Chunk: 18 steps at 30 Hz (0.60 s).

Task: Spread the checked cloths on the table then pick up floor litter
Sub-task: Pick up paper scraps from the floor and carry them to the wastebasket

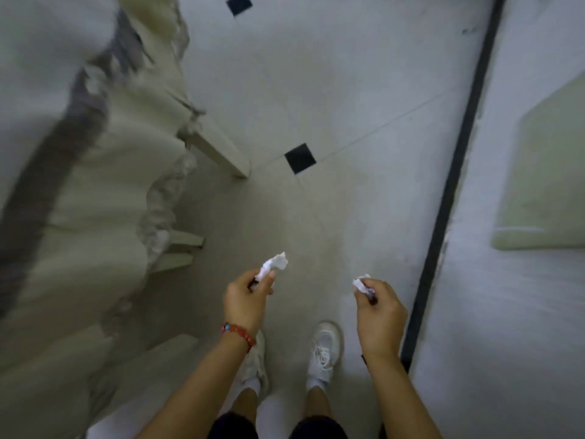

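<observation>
Crumpled paper (274, 265) is pinched in the left hand's (245, 299) curled fingers; a smaller paper scrap (361, 284) is pinched by the right hand (378, 315). Both are held above the tiled floor (332, 90), beside a cloth-draped table (79, 185).

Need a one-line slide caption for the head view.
Standing on grey tiled floor, left hand and right hand each pinch crumpled white paper litter beside a cloth-draped table.

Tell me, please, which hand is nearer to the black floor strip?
Right. The right hand hangs just beside the black strip; the left hand is farther off, toward the draped table.
</observation>
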Tool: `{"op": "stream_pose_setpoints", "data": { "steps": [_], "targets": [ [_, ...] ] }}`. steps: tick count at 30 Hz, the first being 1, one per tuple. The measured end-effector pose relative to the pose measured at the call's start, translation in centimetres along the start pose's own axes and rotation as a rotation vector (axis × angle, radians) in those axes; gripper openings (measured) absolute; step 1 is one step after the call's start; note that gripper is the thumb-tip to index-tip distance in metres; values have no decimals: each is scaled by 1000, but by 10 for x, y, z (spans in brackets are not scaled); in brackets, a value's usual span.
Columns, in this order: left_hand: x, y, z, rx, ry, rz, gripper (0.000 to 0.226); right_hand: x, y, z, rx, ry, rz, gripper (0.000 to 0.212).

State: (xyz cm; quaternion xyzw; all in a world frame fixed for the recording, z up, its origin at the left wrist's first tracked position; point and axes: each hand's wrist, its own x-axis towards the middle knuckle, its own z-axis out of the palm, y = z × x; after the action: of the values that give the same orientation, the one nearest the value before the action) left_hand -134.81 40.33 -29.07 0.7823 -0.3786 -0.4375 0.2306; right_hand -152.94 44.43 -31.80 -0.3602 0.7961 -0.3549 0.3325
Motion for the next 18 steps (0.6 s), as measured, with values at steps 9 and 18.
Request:
{"op": "stream_pose_setpoints", "data": {
  "steps": [9, 18],
  "targets": [
    [-37, 100, -46, -3, -11, 53, 29, 6, -91, -79, 135, 112, 109, 16],
    [16, 180, -73, -46, -6, 26, 32, 75, -163, -98, 63, 61, 106, 10]
  ]
}}
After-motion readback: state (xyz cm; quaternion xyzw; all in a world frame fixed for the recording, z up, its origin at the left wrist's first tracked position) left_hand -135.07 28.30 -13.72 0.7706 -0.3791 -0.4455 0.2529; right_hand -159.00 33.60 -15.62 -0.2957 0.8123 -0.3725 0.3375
